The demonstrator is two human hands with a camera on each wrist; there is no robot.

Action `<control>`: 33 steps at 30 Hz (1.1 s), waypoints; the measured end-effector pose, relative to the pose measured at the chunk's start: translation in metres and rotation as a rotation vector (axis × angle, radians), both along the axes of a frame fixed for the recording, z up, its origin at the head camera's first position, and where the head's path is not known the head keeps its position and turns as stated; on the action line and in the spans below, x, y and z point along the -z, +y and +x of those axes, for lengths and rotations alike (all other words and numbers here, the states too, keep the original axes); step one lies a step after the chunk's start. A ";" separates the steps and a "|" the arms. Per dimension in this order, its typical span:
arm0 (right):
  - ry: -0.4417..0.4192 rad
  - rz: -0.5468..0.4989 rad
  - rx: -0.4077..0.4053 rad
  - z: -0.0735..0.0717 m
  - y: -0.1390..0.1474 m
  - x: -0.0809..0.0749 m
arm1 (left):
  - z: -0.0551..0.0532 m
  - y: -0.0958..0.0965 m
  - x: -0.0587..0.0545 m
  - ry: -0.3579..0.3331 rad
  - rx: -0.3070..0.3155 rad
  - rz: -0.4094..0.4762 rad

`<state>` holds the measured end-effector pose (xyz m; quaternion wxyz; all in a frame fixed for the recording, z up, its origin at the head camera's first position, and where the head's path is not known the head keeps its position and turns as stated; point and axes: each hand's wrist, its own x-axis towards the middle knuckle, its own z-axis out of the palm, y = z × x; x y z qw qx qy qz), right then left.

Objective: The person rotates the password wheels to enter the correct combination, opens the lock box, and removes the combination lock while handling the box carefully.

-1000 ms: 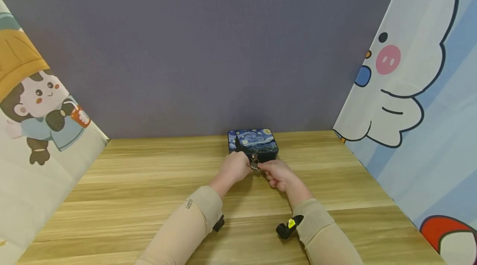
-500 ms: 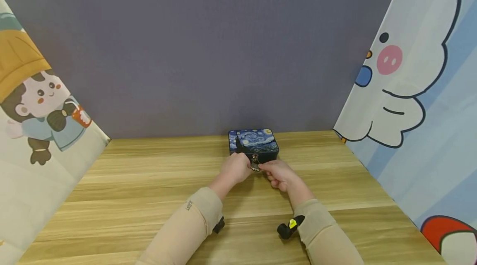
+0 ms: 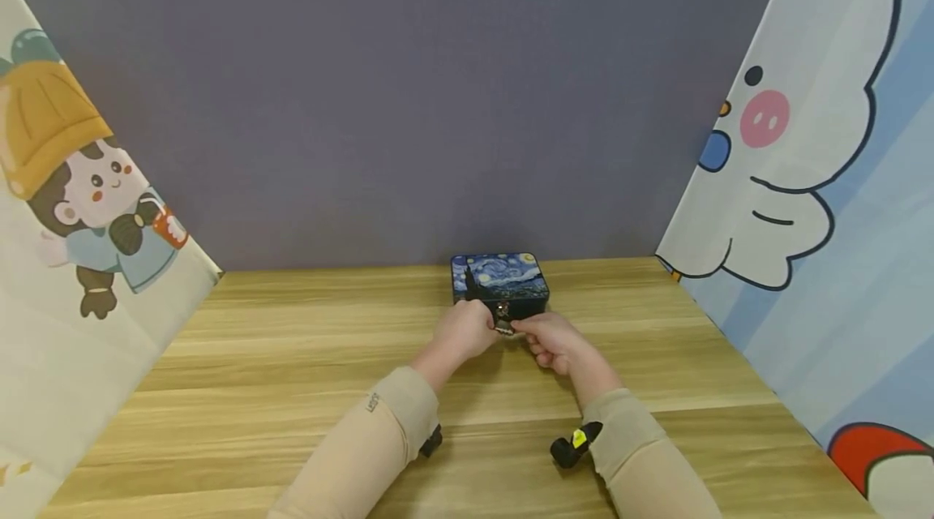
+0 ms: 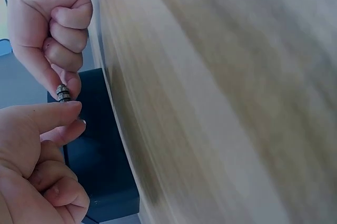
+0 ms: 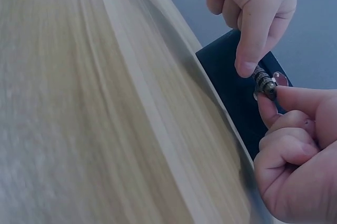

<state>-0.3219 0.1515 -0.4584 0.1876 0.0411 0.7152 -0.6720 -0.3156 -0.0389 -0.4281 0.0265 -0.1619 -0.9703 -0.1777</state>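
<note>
A small box (image 3: 500, 279) with a swirling blue night-sky picture on its lid and dark sides stands against the grey back panel. At its front clasp is a small metal combination padlock (image 5: 264, 83) with ridged dials. My left hand (image 3: 465, 331) pinches the padlock from the left between thumb and index finger. From the other side, my right hand (image 3: 556, 340) pinches its right end, the other fingers curled in. In the left wrist view, the dial end (image 4: 63, 93) shows between both hands' fingertips. Fingers partly cover the padlock's body, and whether its shackle is locked cannot be seen.
The box rests at the far edge of a wood-grain table (image 3: 292, 373). Behind it rises a grey panel (image 3: 409, 97). Cartoon-printed sheets line the left side (image 3: 44, 357) and the right side (image 3: 839, 259). Each sleeve carries a black wrist camera (image 3: 565, 452).
The padlock's visible face has tilted slightly between the fingers. Both hands keep their hold on it, and the head view has shifted a little.
</note>
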 end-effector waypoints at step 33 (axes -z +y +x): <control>0.035 0.103 -0.092 -0.009 0.013 0.001 | -0.012 -0.004 0.003 -0.486 -0.223 0.873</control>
